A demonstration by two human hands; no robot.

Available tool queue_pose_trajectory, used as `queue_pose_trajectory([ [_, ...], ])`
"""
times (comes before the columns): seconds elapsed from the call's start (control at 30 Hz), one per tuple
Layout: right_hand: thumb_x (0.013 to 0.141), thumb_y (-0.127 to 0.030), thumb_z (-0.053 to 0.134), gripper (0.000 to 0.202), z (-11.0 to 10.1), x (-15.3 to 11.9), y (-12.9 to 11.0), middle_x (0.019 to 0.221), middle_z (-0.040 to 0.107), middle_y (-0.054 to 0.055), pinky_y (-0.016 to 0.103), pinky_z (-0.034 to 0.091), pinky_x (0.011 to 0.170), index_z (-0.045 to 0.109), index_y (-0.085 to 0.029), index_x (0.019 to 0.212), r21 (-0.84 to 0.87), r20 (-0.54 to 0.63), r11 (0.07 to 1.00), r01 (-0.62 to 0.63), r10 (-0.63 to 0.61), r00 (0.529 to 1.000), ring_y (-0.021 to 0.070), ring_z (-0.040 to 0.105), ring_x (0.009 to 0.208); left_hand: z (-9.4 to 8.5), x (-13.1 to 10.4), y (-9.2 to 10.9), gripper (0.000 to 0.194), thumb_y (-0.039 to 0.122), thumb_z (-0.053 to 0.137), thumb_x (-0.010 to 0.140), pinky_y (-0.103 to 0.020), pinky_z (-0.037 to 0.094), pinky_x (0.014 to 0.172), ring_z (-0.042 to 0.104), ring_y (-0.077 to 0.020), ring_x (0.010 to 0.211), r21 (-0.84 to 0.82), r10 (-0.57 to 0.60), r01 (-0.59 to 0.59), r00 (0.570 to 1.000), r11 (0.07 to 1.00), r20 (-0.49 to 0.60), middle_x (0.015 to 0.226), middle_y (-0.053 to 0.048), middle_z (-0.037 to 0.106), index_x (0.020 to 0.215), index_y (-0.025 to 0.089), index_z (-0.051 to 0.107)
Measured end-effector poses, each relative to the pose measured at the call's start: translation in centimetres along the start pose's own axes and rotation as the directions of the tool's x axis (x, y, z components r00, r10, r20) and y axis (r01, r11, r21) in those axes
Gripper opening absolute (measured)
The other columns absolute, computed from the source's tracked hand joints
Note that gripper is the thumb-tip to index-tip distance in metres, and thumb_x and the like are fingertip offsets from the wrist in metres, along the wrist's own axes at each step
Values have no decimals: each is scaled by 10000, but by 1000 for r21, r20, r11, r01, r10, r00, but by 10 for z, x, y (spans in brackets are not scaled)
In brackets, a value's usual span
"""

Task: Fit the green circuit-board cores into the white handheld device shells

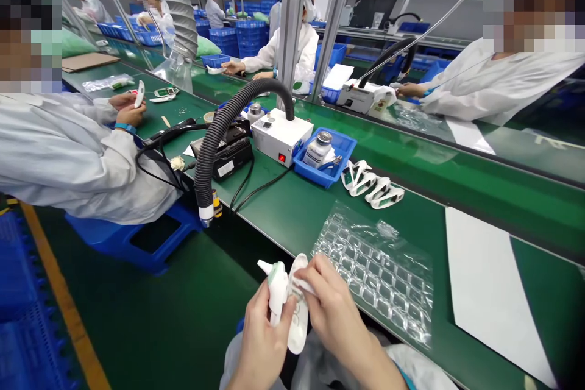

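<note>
The green workbench (274, 201) is running diagonally across the frame. At bottom centre, the left hand (265, 332) is gripping a white device body (276, 292) between bent fingers; beside it, the right hand (333, 304) is pinching a thin white piece (305, 285) against the oval white shell (298, 323).

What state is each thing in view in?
Left hand: gripping white device
Right hand: pinching small white piece
White shell: inner side showing
Blue tray: holding a bottle
Bottle: upright
Black hose: arched, end hanging down
White box's switch: red, looks lit
Clear plastic sheet: spread out
</note>
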State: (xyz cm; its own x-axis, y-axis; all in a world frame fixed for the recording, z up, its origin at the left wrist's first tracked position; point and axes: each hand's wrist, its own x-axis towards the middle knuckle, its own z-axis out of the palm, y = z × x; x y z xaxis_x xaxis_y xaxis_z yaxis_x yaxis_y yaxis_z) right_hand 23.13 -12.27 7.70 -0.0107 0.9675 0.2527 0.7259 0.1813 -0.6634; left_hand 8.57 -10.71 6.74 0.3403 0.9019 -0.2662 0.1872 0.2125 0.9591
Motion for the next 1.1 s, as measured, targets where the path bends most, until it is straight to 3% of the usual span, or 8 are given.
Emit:
queue_pose_trajectory([
  [0.1, 920, -66, 355, 241, 0, 0, 1, 823, 461, 51, 319, 412, 646, 564, -182, 895, -13, 18, 1000, 18, -18, 1000, 195, 468, 767, 0, 0, -1, 346, 397, 568, 864, -321, 523, 810, 656, -256, 942, -10, -3, 3, 1000, 1000, 2, 1095, -115, 682, 1121, 168, 598],
  [0.2, 926, -82, 363, 234, 3, 2, 5, 798, 453, 50, 324, 402, 630, 575, -176, 893, -65, -74, 998, 7, -12, 997, 198, 461, 744, 2, 0, -1, 347, 393, 579, 857, -322, 518, 822, 652, -262, 959, -28, -21, 22, 1000, 999, 3, 1063, -104, 690, 1121, 170, 603],
  [0.3, 929, -109, 419, 166, 2, 2, 10, 830, 496, 46, 308, 420, 647, 566, -188, 934, 99, -187, 995, 6, 12, 982, 182, 501, 748, 2, 0, 0, 351, 395, 584, 853, -316, 510, 839, 643, -257, 977, -58, -57, 58, 998, 997, 15, 1060, -97, 692, 1121, 169, 602],
  [0.47, 879, -252, 592, 56, -14, -2, 22, 874, 580, 31, 297, 444, 722, 590, -214, 838, 431, -392, 887, -165, 349, 851, 189, 552, 819, 1, -1, 5, 371, 420, 612, 831, -289, 515, 788, 648, -251, 934, -102, -95, 95, 995, 990, 3, 969, -88, 714, 1096, 161, 617],
  [0.63, 823, -435, 647, 302, -15, -7, 31, 959, 680, 87, 318, 499, 674, 650, -197, 1008, 752, -25, 518, -407, 640, 768, 237, 625, 826, 2, -4, 6, 368, 429, 632, 814, -292, 517, 808, 656, -256, 949, -146, -91, 89, 996, 985, -7, 1044, -99, 712, 1072, 166, 638],
  [0.8, 771, -462, 701, 339, 0, -16, 7, 889, 710, 85, 344, 526, 695, 692, -194, 979, 865, 291, 196, -462, 554, 780, 229, 656, 745, 4, -3, 5, 397, 437, 654, 792, -285, 528, 783, 662, -264, 944, -159, -76, 73, 997, 985, -12, 1042, -99, 714, 1077, 161, 643],
  [0.97, 775, -510, 677, 356, 3, -40, -1, 844, 697, 76, 360, 507, 742, 717, -180, 902, 802, 452, 204, -561, 406, 794, 227, 647, 751, 3, -3, 10, 357, 424, 656, 794, -272, 524, 762, 660, -242, 893, -173, -99, 99, 995, 980, 8, 924, -67, 714, 1035, 161, 641],
  [1.1, 784, -455, 689, 304, -5, -50, 11, 861, 694, 70, 330, 499, 711, 696, -189, 931, 798, 415, 213, -564, 484, 770, 214, 645, 756, 5, -2, 13, 341, 426, 685, 762, -278, 517, 729, 654, -237, 830, -184, -111, 100, 993, 978, -49, 854, -57, 708, 963, 151, 659],
])
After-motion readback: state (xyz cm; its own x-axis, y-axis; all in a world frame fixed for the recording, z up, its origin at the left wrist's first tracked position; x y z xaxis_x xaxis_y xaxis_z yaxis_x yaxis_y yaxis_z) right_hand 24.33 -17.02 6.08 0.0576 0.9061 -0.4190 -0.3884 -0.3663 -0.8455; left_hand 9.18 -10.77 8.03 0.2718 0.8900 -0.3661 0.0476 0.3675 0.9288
